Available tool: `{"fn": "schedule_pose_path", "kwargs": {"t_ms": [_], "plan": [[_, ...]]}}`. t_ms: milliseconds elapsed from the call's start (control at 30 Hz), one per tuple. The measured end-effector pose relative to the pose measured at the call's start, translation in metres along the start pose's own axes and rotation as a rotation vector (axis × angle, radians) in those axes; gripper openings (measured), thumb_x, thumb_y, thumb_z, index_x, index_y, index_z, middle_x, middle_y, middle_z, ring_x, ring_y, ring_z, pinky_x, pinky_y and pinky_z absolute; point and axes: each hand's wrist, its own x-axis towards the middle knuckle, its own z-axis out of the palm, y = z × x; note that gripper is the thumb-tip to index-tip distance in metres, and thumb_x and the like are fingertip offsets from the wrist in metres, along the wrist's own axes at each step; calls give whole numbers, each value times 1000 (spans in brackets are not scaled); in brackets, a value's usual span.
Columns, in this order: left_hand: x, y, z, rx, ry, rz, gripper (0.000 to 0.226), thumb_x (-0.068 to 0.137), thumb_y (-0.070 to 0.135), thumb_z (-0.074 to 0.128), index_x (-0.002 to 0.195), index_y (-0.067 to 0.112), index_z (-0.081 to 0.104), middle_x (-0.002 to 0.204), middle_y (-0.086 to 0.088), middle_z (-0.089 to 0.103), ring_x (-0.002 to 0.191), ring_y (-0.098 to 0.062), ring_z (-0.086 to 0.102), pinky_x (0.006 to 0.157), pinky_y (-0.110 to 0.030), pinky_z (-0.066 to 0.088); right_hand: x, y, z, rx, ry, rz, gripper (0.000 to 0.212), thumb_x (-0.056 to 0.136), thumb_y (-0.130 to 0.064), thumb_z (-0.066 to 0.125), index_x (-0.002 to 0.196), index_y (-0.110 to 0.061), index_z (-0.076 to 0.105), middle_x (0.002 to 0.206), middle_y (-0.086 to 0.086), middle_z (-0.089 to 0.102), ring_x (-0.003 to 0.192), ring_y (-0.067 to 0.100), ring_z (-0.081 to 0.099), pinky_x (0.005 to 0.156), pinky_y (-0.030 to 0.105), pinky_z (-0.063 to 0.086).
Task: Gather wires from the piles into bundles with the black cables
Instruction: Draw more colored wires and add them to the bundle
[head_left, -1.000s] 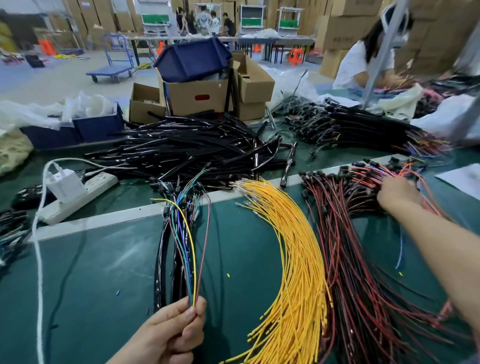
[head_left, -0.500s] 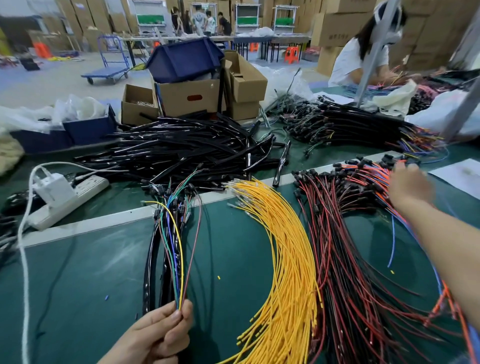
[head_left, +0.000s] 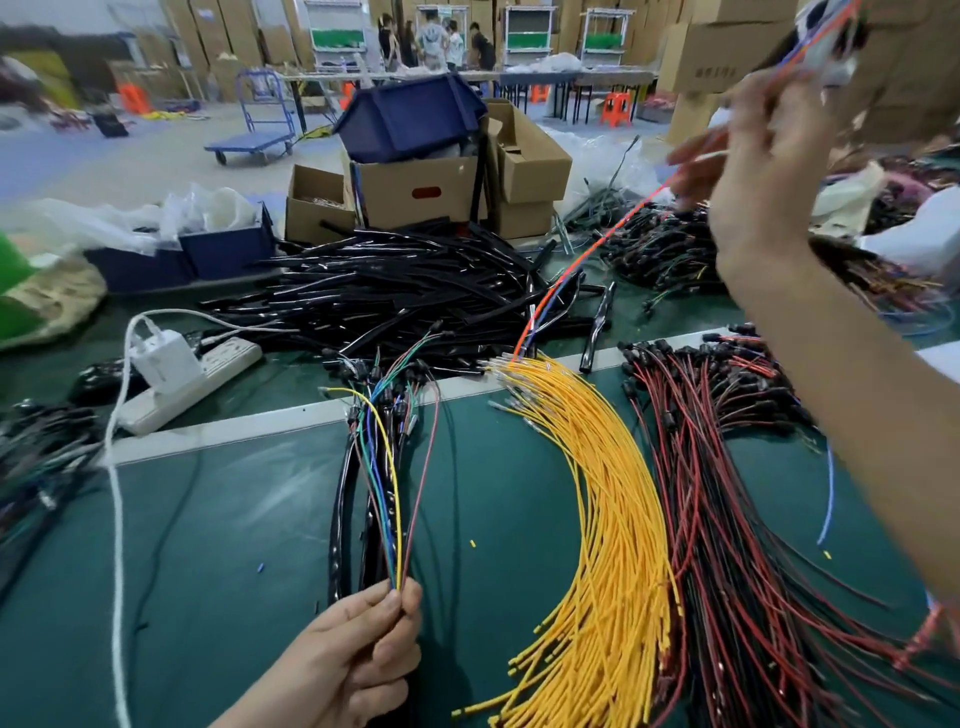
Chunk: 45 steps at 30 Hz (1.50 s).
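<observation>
My left hand (head_left: 353, 660) grips a bundle (head_left: 382, 488) of black cables with thin yellow, green, blue and red wires, near the front edge of the green table. High at the right, my right hand (head_left: 763, 171) pinches an orange wire and a blue wire (head_left: 587, 249); their free ends hang down to the top of the yellow wire pile (head_left: 608, 545). A pile of red and black wires (head_left: 727, 519) lies to the right of the yellow one. Behind them a heap of black cables (head_left: 395, 301) covers the table's middle.
A white power strip with a charger (head_left: 176, 374) lies at the left, its white cord (head_left: 117, 519) running toward me. Cardboard boxes and a blue bin (head_left: 415, 156) stand behind the black heap. More wire piles (head_left: 670, 249) lie at the back right. A loose blue wire (head_left: 828, 493) lies at the right.
My right hand has risen from the orange wire pile on the table to high at the right, drawing an orange and a blue wire up with it. My left hand keeps its bundle.
</observation>
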Motion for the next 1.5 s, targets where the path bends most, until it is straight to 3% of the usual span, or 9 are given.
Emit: {"fn": "schedule_pose_path", "kwargs": {"t_ms": [167,333,533,767,900,1000,1100,1167,1500], "plan": [[-1,-2,-3,117,157,64,21,100,8,43,94,7,63,76,-15,58,52,-16,54,52,-28,50,-91,-20,77,405,-475,637,19,103,-17,37,86,-13,45,56,6,65,38,15,54,37,18,41],[-4,-5,5,230,370,63,9,83,14,67,84,5,68,89,-26,67,62,-33,67,57,-42,56,-175,0,106,370,-856,837,16,103,-18,38,89,-13,42,60,8,65,40,17,59,37,19,45],[-10,-2,18,145,325,112,57,55,10,90,106,-4,68,59,-8,41,37,-6,30,30,-13,28,-171,42,102,117,-879,814,17,104,-19,36,91,-15,46,55,2,61,40,15,55,39,19,44],[-14,4,35,309,376,48,42,70,17,78,104,-5,68,59,-3,39,46,-7,27,32,-15,28,-159,70,91,-68,-877,1034,27,103,-26,37,109,-11,59,67,15,64,48,19,57,48,23,50],[-22,31,68,708,383,-18,21,91,20,58,101,5,69,59,2,42,47,-6,25,39,-13,27,-148,43,87,-902,-896,346,50,97,-44,43,78,-4,66,76,13,68,72,28,61,70,34,49],[-21,52,92,1113,392,-63,22,98,16,45,105,6,63,55,10,46,46,-4,30,43,-12,29,-170,-14,100,-409,-878,-133,46,93,-49,38,94,-17,71,91,1,71,91,16,59,81,27,41],[-24,70,104,1507,457,-18,28,100,24,46,98,1,63,55,6,54,47,-6,37,45,-15,32,-203,-38,106,-244,-1242,-166,44,95,-48,34,124,-29,61,80,-3,68,81,12,61,75,28,43],[-31,83,104,1674,521,14,35,97,35,50,84,6,66,60,-13,53,48,-12,36,45,-22,32,-212,-29,102,-280,-1203,-140,41,95,-46,43,128,-26,59,60,-6,52,61,16,51,65,31,40],[-25,53,53,899,988,769,19,82,-4,64,84,12,75,76,-8,74,67,-14,70,63,-15,55,-257,7,88,-197,-878,44,35,94,-39,50,119,-22,67,100,-7,74,84,10,68,73,37,53]]}}
